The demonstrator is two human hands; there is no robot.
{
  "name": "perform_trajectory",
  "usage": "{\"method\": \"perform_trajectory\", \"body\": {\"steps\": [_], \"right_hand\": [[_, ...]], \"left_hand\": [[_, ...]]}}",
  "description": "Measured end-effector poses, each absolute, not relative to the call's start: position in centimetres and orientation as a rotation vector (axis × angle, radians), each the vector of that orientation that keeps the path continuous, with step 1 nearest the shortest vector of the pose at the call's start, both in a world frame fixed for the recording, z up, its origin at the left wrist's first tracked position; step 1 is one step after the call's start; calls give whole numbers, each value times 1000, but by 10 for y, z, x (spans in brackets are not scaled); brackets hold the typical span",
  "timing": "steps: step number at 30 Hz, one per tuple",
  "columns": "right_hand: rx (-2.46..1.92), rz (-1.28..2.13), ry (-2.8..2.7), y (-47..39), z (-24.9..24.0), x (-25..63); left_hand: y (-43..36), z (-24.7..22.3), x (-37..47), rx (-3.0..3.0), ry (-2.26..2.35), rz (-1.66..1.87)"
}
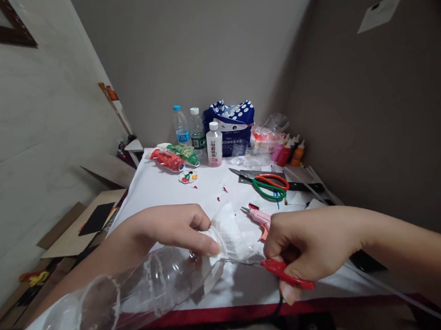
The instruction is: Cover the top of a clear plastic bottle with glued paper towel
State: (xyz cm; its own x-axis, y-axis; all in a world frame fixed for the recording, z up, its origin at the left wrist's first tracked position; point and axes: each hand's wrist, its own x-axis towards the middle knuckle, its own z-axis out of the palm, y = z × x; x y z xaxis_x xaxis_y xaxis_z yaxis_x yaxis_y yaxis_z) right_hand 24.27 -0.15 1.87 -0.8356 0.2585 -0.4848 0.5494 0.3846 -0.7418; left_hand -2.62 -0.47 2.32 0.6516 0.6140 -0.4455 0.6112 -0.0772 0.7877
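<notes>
My left hand is closed on a crumpled white tissue, which lies around one end of a clear plastic bottle tube. The tube slants down toward the lower left under my left forearm. My right hand grips small scissors with red handles. Their thin metal blades point left and reach the tissue's lower edge by my left thumb; whether they are parted I cannot make out. A pink glue gun lies just beyond my right hand, partly hidden by it.
Large scissors with orange and green handles lie on the white-covered table. Farther back are red and green fish-shaped pieces, a paint palette, several drink bottles, a blue bag and paint bottles. Cardboard stands at left.
</notes>
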Motion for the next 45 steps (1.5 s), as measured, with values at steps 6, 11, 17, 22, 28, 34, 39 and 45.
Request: {"method": "perform_trajectory", "body": {"steps": [6, 11, 17, 22, 28, 34, 39, 45], "right_hand": [[705, -1374, 2365, -2, 23, 238], [726, -1310, 2397, -4, 29, 237], [767, -1298, 2466, -8, 28, 242], [798, -1209, 2584, -14, 29, 242], [943, -850, 2757, -33, 38, 248], [1201, -1497, 2463, -60, 16, 252], [1323, -2258, 2160, -83, -18, 222], [1034, -2848, 1992, -82, -39, 189]], "left_hand": [[-3, 21, -27, 1733, 1024, -10], [-3, 22, -28, 1741, 1017, -34], [-3, 23, -26, 1733, 1025, -58], [-4, 25, -29, 1732, 1043, -36], [-2, 26, -33, 1717, 983, 34], [-7, 31, -26, 1659, 999, 270], [-9, 28, -13, 1610, 1108, 600], [-9, 16, -11, 1646, 1126, 807]]}}
